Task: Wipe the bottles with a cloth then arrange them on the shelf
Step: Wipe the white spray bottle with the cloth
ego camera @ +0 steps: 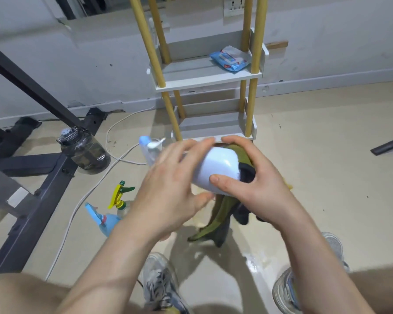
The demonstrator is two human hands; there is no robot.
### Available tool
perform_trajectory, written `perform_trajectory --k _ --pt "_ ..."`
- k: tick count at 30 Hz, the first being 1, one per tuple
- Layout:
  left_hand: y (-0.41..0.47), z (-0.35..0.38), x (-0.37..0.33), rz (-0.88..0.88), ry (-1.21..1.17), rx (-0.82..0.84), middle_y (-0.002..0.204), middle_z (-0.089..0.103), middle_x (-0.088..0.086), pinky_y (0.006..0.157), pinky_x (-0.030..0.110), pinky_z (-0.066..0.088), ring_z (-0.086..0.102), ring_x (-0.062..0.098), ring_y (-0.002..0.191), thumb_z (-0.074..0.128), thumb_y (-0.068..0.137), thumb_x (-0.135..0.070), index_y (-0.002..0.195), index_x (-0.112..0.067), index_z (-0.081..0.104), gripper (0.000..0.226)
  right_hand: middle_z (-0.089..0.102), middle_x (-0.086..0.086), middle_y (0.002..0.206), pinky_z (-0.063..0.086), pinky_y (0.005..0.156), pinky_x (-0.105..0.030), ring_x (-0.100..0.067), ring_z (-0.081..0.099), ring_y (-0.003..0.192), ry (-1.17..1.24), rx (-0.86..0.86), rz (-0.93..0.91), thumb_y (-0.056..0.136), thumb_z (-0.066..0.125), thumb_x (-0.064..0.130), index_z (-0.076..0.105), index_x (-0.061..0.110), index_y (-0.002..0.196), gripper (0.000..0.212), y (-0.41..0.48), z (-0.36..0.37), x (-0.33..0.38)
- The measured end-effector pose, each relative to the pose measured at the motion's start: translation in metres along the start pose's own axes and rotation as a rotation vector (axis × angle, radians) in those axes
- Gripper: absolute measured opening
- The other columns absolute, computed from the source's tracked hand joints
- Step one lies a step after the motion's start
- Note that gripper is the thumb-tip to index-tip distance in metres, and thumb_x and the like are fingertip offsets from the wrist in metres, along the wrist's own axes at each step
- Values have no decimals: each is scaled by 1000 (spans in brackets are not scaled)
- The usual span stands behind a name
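A white bottle [216, 168] is held sideways in front of me, its base toward the camera. My left hand [168, 189] grips its left side, fingers curled over the top. My right hand [254, 184] wraps an olive-green and dark cloth [218, 220] around the bottle's right side, thumb pressed on the white base; the cloth hangs down below. On the floor to the left stand a pump bottle [151, 150], a yellow-green spray bottle [120, 196] and a blue spray bottle [104, 220]. The white shelf [204, 81] with yellow posts stands behind.
A blue wipes pack [230, 58] lies on the shelf's middle tier. A dark transparent water jug [84, 150] sits on the floor left, beside a black metal frame [32, 200]. A white cable [82, 200] runs across the floor. My shoes [161, 284] are below.
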State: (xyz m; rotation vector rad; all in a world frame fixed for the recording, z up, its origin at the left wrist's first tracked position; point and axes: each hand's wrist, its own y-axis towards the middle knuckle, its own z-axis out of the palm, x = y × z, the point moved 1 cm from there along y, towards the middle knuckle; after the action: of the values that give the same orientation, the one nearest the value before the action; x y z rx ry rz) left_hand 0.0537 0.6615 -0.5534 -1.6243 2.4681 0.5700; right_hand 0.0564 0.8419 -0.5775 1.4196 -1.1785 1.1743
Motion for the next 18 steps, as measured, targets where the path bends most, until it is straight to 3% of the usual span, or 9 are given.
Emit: perform_trajectory --k 2,4,6,8,10,12,15,17,18 --pt "8 -2 2 -60 -93 141 137 49 -16 98 40 46 47 14 125 74 56 -61 141 -49 32 96 63 15 118 55 83 -25 -5 64 104 -11 28 -4 81 81 25 52 42 133 62 0 4 3" --pt "12 1 4 -212 -230 97 129 55 -21 93 35 48 53 9 116 72 45 -69 131 -57 35 95 60 14 132 49 99 -24 1 57 118 14 -94 7 87 72 41 49 33 144 62 1 17 1" --pt "9 10 1 -358 -407 47 114 60 -23 83 31 50 57 5 104 75 41 -65 115 -59 44 81 56 10 141 42 110 -29 1 50 129 7 -257 -16 91 53 50 50 23 145 61 1 34 -5" --pt "6 18 -4 -455 -516 34 102 61 -23 71 25 49 57 -1 94 76 45 -60 104 -61 45 67 54 6 144 38 114 -36 -6 46 136 -71 -374 -137 98 45 43 52 16 143 53 -4 47 -9" --pt "4 23 -5 -502 -523 27 95 64 -18 68 27 49 60 5 89 70 54 -55 107 -57 45 58 48 1 150 31 119 -39 -19 38 144 -238 -387 -280 101 41 34 50 10 143 49 -12 61 -17" --pt "1 24 -6 -458 -449 -26 92 66 -9 71 33 48 62 23 89 54 66 -47 117 -48 45 52 33 4 158 21 121 -38 -23 22 151 -360 -341 -330 101 37 32 44 13 148 51 -20 74 -22" --pt "-6 26 -17 -351 -183 -10 106 62 -6 72 36 43 59 29 95 48 82 -43 128 -39 39 47 30 7 160 17 118 -25 -6 22 148 -327 -297 -197 103 33 39 37 21 152 52 -10 69 -16" --pt "-11 28 -23 -320 -12 28 117 59 -10 71 34 40 59 27 99 63 79 -45 132 -38 35 60 52 6 147 32 112 -21 -1 43 133 -173 -251 43 105 39 39 53 22 142 44 5 50 -6" --pt "-14 29 -24 -313 16 18 117 58 -12 69 32 37 59 25 97 70 73 -46 131 -39 35 69 64 2 133 43 108 -29 -9 56 123 -33 -194 183 104 42 38 64 21 129 37 12 40 -3"
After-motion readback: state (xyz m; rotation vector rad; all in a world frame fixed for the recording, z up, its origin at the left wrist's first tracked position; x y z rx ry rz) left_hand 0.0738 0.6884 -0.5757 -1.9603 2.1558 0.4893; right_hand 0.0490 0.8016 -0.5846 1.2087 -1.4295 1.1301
